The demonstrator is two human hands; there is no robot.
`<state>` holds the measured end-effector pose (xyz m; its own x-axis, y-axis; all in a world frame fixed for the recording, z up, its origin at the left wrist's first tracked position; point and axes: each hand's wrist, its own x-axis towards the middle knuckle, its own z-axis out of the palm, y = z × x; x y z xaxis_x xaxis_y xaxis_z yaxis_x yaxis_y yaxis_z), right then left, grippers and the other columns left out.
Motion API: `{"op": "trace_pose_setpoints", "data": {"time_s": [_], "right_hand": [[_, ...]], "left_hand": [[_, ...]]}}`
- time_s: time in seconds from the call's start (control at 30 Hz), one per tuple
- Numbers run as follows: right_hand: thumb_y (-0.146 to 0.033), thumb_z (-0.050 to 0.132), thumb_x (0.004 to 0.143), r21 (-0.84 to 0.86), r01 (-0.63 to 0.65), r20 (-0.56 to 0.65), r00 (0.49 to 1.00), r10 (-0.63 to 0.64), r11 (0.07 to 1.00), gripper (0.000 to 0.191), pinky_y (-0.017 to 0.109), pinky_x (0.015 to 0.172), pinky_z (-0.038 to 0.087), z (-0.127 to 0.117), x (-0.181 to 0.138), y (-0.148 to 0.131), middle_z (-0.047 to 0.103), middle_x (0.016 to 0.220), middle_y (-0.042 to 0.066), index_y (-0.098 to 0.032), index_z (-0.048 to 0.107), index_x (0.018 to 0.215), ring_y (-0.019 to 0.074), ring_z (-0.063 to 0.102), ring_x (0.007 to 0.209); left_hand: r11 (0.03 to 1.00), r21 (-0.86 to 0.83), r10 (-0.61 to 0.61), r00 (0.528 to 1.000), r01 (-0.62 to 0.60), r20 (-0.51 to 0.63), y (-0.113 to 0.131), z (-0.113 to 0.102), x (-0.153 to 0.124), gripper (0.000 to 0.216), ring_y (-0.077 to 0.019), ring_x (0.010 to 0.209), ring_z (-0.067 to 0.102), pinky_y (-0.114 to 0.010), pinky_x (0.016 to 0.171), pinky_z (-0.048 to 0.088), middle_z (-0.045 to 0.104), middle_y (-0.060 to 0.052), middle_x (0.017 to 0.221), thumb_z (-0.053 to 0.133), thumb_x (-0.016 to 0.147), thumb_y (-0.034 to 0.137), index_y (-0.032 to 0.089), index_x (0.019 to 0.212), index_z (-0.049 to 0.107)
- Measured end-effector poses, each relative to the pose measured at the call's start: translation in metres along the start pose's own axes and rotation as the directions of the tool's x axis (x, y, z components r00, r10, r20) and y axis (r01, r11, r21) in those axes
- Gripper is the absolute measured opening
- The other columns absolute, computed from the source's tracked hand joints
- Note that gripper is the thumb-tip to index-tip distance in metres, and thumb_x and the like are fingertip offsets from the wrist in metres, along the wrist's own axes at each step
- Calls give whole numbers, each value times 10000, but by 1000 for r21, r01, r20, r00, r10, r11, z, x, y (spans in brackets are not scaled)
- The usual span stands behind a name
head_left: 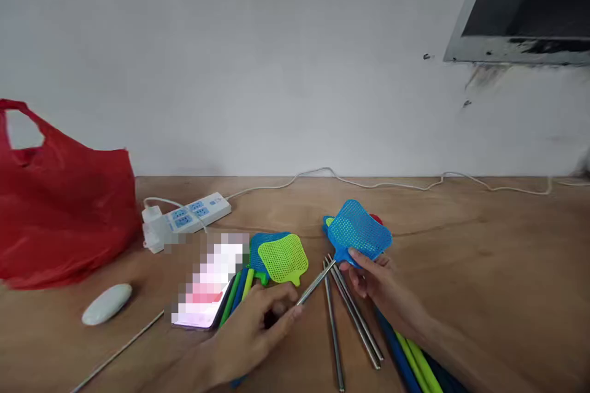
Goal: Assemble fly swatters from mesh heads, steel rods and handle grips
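Observation:
My right hand (380,285) pinches the neck of a blue fly swatter head (359,230) between thumb and fingers. A thin metal rod (316,283) is gripped by my left hand (253,334), and its far end meets that neck; how far it goes in, I cannot tell. Several more metal rods (353,310) lie between my hands. Left of them, a yellow-green swatter head (283,258) overlaps a blue one (258,252). Under the held head, edges of other heads show. Coloured tubes (235,295) lie behind my left hand, others (410,359) partly beneath my right forearm.
A lit phone (214,282), partly pixelated, is left of my left hand. Farther left are a white oval object (107,304) and a red plastic bag (69,209). A white power strip (198,212) sits behind, its cord (382,186) running along the wall.

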<state>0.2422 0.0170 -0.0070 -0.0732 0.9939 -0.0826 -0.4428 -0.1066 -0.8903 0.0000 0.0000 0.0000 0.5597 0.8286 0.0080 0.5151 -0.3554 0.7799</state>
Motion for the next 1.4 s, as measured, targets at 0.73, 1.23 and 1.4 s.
{"op": "trace_pose_setpoints", "data": {"time_s": [0.73,1.23,1.4], "right_hand": [[-371,833,726,-72,78,79,994,-72,994,230,183,434,415,1,-5,4,701,619,10,-182,716,668,85,539,498],[-343,758,820,-183,156,142,981,-131,971,212,221,550,480,-3,-12,9,710,659,-8,-200,719,669,105,596,565],[-350,750,827,-176,149,154,980,-122,973,241,226,539,469,-2,-12,10,696,634,-13,-195,703,649,102,582,538]], "left_hand": [[984,110,144,989,-141,-16,1,0,-3,261,-122,536,367,-243,532,277,363,78,587,454,984,383,213,794,512],[955,136,268,963,-263,-21,-4,-4,-1,243,-101,529,331,-236,516,244,317,81,619,481,996,297,212,769,479],[962,139,238,971,-233,-19,-6,-2,-2,274,-104,551,345,-242,533,257,357,73,637,473,1003,333,206,761,499]]}}
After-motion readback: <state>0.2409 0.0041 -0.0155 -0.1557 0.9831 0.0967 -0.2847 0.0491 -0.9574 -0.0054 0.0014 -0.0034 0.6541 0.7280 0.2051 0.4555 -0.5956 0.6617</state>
